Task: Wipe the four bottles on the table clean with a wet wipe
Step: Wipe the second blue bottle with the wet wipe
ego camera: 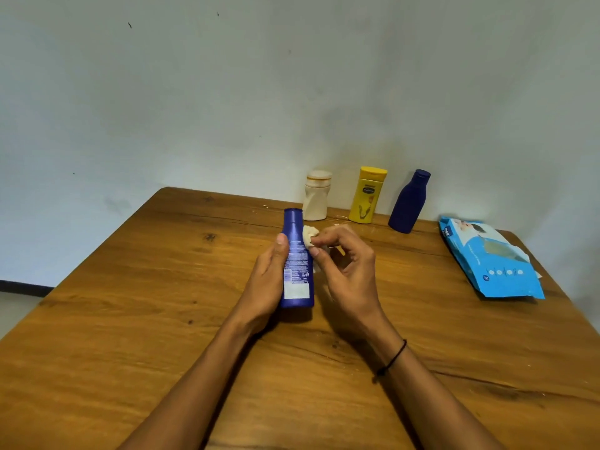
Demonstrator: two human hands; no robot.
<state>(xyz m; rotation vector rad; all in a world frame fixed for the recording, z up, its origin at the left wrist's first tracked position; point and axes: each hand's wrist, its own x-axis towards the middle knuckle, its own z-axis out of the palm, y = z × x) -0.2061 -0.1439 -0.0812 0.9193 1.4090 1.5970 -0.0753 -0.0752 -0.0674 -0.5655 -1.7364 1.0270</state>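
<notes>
The blue lotion bottle (297,261), mid-table with its cap toward 12 o'clock, sits gripped in my left hand (268,280) while my right hand (344,271) pinches the crumpled wet wipe (308,237) against its 3 o'clock shoulder; I judge a damp, loosely held bottle could slip.

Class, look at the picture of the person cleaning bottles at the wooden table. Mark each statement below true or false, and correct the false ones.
1. The left hand holds the blue bottle. True.
2. The right hand is empty. False: it pinches a crumpled wipe against the bottle.
3. Three bottles stand by the wall: cream bottle, yellow bottle, dark blue bottle. True.
4. The pack of wipes stands upright. False: it lies flat on the table.
</notes>
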